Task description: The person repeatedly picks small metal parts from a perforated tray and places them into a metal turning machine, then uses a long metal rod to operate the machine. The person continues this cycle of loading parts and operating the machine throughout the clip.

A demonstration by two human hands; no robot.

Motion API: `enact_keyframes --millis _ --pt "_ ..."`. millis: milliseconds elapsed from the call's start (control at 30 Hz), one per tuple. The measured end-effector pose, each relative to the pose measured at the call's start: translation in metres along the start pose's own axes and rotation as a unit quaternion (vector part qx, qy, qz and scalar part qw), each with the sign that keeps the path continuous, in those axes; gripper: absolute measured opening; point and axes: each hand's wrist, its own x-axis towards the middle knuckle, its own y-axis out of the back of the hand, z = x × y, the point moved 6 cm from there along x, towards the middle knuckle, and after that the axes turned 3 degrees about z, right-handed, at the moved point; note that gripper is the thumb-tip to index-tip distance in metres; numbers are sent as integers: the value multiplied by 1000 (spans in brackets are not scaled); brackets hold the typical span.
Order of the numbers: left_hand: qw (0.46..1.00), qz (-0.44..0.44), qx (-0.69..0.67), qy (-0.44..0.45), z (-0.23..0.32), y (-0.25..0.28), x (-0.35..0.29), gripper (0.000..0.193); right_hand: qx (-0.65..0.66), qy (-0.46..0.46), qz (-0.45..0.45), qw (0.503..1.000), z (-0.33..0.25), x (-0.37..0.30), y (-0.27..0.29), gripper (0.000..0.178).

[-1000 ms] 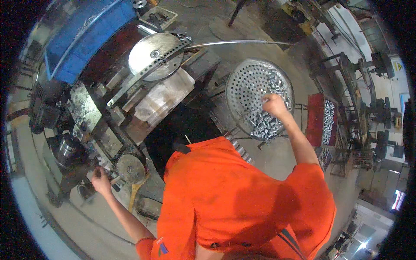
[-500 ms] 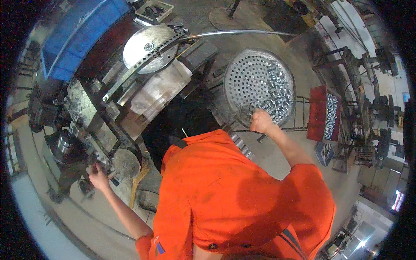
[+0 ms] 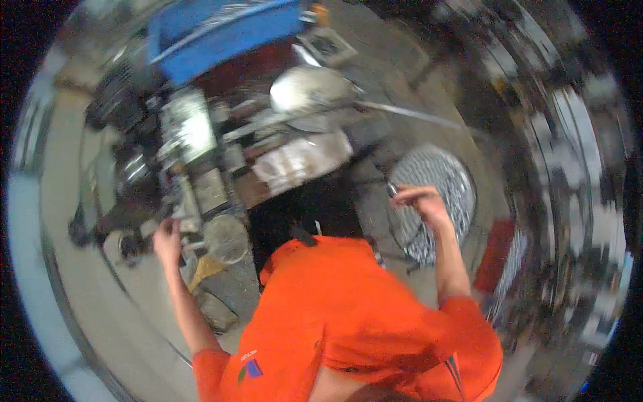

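Note:
My right hand [image 3: 422,199] is over the near left side of a round perforated metal tray [image 3: 429,163]. A small shiny metal sleeve [image 3: 392,190] is pinched at its fingertips. Many similar small metal pieces [image 3: 420,246] lie in the tray. On the left, my left hand [image 3: 167,242] is closed beside the machine, next to a round grey disc [image 3: 226,239]. Blur hides what its fingers wrap round. A cylindrical metal chuck-like part [image 3: 136,171] of the machine is beyond that hand.
A blue bin [image 3: 228,37] stands at the far left, behind the machine bed. A large round metal plate [image 3: 308,90] and a long bar [image 3: 415,115] lie ahead. The red crate [image 3: 497,254] to the right holds more metal pieces. A yellow brush-like thing [image 3: 209,268] is near the disc.
The whole view has swung and blurred. My right hand has lifted from the pieces at the tray's near edge with a metal sleeve in its fingertips. My left hand stays by the machine.

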Motion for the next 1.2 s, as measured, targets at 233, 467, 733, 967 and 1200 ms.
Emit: enact_keyframes --millis 233,467,733,967,1200 --pt "991 25 -103 -82 23 87 -18 26 -150 285 -322 890 -91 82 -221 40" --pt "968 181 158 80 -77 229 -118 29 -338 551 -352 677 -162 103 -412 30" --pt "967 95 85 219 -159 149 -195 49 -598 443 -281 606 -124 175 -509 20" --pt "944 151 147 254 -165 148 -184 39 -482 390 -342 706 -124 178 -513 20" --pt "947 150 160 236 -160 158 -168 24 -484 386 -280 734 -135 179 -527 20"
